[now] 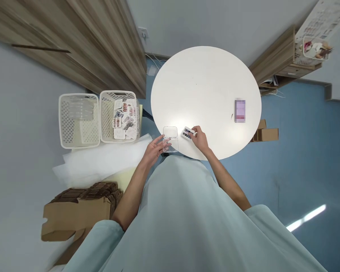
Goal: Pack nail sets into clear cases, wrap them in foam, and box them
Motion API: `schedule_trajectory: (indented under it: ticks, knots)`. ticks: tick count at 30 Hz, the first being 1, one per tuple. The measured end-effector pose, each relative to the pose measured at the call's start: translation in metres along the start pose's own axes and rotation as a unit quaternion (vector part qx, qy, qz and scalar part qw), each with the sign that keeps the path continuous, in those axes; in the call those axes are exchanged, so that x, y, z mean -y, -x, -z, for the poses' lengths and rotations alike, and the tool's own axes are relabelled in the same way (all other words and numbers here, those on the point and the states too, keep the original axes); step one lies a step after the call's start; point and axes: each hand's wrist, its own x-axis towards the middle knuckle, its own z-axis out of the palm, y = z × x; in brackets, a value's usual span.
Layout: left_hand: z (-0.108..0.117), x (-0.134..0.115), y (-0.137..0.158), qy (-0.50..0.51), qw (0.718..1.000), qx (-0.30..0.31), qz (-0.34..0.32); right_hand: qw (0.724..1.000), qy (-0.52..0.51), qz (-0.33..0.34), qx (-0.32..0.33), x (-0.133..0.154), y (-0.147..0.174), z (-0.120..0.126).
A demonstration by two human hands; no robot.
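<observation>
My left hand (153, 150) supports a clear plastic case (170, 132) at the near edge of the round white table (204, 75). The case lies unfolded, lid and base both showing, and some of my fingers are seen through its lower half. Just to the right, my right hand (200, 139) pinches a small white card of false nails (187, 132) between thumb and fingers. The nails are dark, set in two rows, and my thumb covers part of the card. Card and case are a short gap apart.
Left of the table stand a white basket (102, 124) of carded false nails and another basket (61, 124) with clear plastic cases. Flattened brown cardboard boxes (70, 215) are stacked nearer me. A blurred purple item (240, 110) lies on the table's right side.
</observation>
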Motion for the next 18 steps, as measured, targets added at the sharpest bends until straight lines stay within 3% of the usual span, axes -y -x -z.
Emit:
schedule_trajectory:
  ticks: [7, 13, 18]
  knots:
    - [-0.051, -0.003, -0.016, -0.018, 0.998, 0.063, 0.019, 0.989, -0.121, 0.005, -0.083, 0.016, 0.033, 0.057]
    - [-0.084, -0.003, -0.024, -0.031, 0.994, 0.100, 0.024, 0.990, -0.127, 0.045, -0.041, 0.028, 0.048, 0.072]
    - [-0.099, -0.004, -0.024, -0.031, 0.993, 0.116, 0.013, 0.994, -0.093, 0.063, 0.007, 0.019, 0.053, 0.071]
